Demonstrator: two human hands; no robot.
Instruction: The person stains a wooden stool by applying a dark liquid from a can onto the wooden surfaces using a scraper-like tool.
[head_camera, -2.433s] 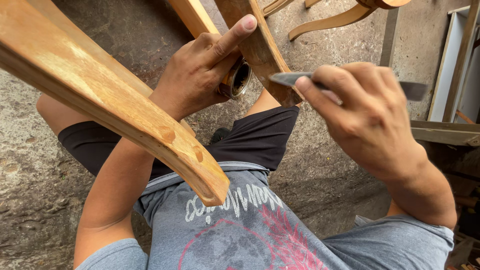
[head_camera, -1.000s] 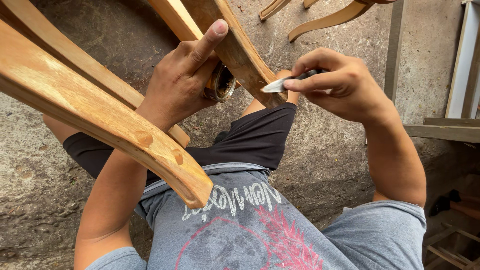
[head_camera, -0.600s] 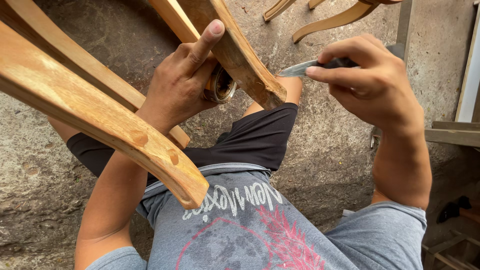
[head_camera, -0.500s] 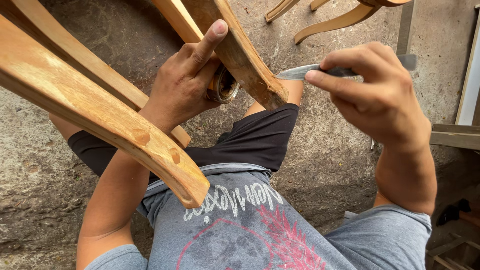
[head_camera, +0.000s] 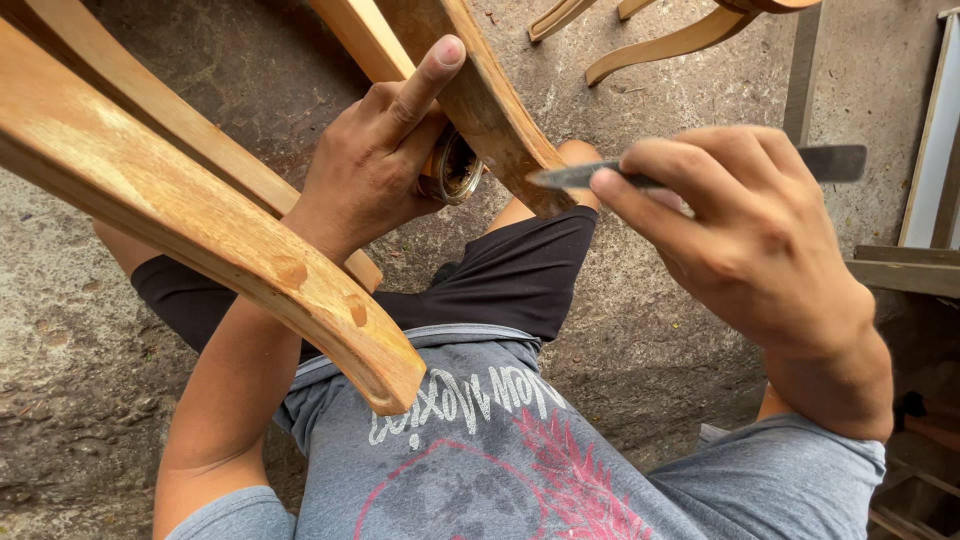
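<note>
Right hand (head_camera: 745, 240) pinches a flat metal blade (head_camera: 575, 176) between thumb and fingers, tip touching the end of a curved wooden leg (head_camera: 480, 100). Left hand (head_camera: 375, 165) is curled around a small round tin (head_camera: 455, 170), index finger stretched along that leg. Judgement: the blade looks thin, stiff and light, best held near mid-length as here; the tin probably light and slippery. A 2nd wooden rail (head_camera: 200, 220) crosses the near foreground. Below: rough concrete floor (head_camera: 660, 330). More curved wooden parts (head_camera: 660, 45) lie beyond; boards lean at right.
</note>
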